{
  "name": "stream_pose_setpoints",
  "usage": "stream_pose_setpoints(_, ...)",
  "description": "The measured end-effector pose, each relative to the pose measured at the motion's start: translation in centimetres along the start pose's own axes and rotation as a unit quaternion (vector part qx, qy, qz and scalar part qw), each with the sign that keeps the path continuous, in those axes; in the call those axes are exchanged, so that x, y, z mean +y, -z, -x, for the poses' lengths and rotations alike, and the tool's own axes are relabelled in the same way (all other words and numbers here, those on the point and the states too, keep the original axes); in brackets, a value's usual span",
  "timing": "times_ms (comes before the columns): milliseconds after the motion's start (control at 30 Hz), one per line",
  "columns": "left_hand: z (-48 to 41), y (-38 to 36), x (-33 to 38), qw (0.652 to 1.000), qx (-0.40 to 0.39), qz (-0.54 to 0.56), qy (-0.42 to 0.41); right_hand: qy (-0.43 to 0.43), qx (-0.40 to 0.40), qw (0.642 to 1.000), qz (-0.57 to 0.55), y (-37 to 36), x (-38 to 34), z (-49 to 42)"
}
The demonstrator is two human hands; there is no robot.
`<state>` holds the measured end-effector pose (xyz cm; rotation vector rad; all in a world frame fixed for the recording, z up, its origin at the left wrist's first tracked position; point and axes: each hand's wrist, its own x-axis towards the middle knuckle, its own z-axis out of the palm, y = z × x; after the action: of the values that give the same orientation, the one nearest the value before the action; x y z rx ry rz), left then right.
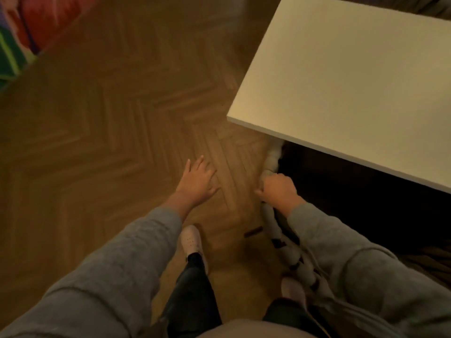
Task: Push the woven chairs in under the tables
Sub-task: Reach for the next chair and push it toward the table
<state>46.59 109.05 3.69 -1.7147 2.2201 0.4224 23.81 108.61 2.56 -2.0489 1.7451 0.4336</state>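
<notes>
A white table (353,76) fills the upper right. Beneath its near edge sits a woven chair (280,237), seen as a curved pale wrapped rim running from the table's underside down past my right sleeve; its dark seat lies in shadow under the tabletop. My right hand (277,189) is closed around the top of that rim. My left hand (197,181) hovers over the floor to the left of the chair, fingers spread, holding nothing.
Herringbone wood floor (117,123) spreads to the left and ahead. Bright red and green fabric or cushions (22,32) sit at the top left corner. My two feet in pale shoes (192,240) stand close to the chair.
</notes>
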Motion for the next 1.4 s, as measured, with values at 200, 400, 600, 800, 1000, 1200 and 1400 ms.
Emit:
stream_pose_setpoints(200,-4.1,4.6,-13.7,0.999,-0.03,-0.026,0.006,-0.07,0.039,0.995,0.056,4.9,-8.3,-7.4)
stream_pose_setpoints(400,-9.7,8.7,-21.7,0.998,-0.045,-0.045,-0.005,-0.056,-0.014,0.998,-0.034,8.7,-16.1,-15.1)
stream_pose_setpoints(600,-19.3,13.7,-26.0,0.994,-0.059,-0.08,-0.035,-0.061,0.006,0.994,-0.094,14.2,-18.1,-24.4)
stream_pose_setpoints(800,-33.1,20.3,-28.0,0.989,-0.06,-0.114,-0.073,-0.102,0.037,0.989,-0.097,20.2,-14.9,-36.4)
stream_pose_setpoints(1000,-46.8,27.8,-27.9,0.982,-0.059,-0.142,-0.109,-0.155,0.065,0.977,-0.131,27.3,-9.7,-45.7)
stream_pose_setpoints(1200,-61.2,34.2,-24.9,0.965,-0.067,-0.183,-0.175,-0.226,0.094,0.954,-0.173,34.0,-3.0,-54.4)
stream_pose_setpoints(1400,-77.2,40.2,-20.8,0.935,-0.066,-0.234,-0.258,-0.292,0.15,0.909,-0.256,39.6,5.0,-64.1)
